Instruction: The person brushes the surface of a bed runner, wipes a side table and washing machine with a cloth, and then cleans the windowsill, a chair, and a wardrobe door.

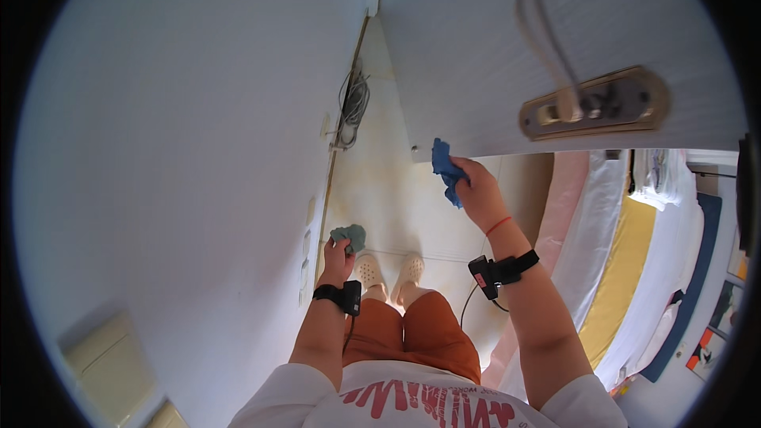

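Note:
My left hand is closed around a bunched grey-green cloth, low beside the white wall. Held out farther forward, my right hand grips a crumpled blue cloth; part of that cloth hangs below the fingers. The blue cloth is near the lower corner of a white door, and I cannot tell whether it touches. On the door, to the right of my right hand, sits a metal lever handle on a long brass-edged plate.
A coiled grey cable lies by a power strip along the wall's foot. Light switches are on the wall at lower left. At right is a bed with a yellow-striped cover. My feet in beige clogs stand on the tiled floor.

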`<state>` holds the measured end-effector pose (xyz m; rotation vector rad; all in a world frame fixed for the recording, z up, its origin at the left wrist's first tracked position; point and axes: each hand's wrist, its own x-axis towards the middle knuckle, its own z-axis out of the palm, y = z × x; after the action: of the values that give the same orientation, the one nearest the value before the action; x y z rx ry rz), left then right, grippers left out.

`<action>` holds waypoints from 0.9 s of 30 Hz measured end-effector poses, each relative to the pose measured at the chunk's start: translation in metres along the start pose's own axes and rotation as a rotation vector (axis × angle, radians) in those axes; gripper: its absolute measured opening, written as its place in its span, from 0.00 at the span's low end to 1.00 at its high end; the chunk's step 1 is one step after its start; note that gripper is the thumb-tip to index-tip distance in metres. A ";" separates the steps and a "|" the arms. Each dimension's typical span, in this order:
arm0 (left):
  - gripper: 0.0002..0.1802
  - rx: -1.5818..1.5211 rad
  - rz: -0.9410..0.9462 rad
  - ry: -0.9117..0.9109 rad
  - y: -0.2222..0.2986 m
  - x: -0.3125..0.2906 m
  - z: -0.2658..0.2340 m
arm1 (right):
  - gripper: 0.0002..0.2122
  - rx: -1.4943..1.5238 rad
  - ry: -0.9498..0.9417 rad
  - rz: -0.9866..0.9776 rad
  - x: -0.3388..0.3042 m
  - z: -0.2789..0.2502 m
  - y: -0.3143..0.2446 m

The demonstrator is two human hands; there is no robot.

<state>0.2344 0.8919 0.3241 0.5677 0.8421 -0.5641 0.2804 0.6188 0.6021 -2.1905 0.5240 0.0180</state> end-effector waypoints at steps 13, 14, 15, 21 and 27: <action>0.30 0.152 0.008 -0.463 0.064 -0.064 0.181 | 0.10 -1.716 0.180 -0.642 0.062 0.011 -0.031; 0.30 0.133 0.011 -0.456 0.067 -0.073 0.188 | 0.10 -1.716 -0.013 -0.496 0.066 0.008 -0.027; 0.30 0.126 0.021 -0.473 0.066 -0.076 0.206 | 0.10 -1.698 -0.134 -0.337 0.078 0.009 -0.013; 0.30 0.093 0.063 -0.448 0.081 -0.062 0.243 | 0.10 -1.457 -0.041 -0.528 0.119 0.002 -0.043; 0.30 0.098 0.092 -0.536 0.092 -0.022 0.319 | 0.10 -1.443 0.431 -0.616 0.200 -0.047 -0.061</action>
<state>0.4499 0.7515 0.5356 0.5079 0.2818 -0.6371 0.4776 0.5443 0.6392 -3.7238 -0.0756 -0.5835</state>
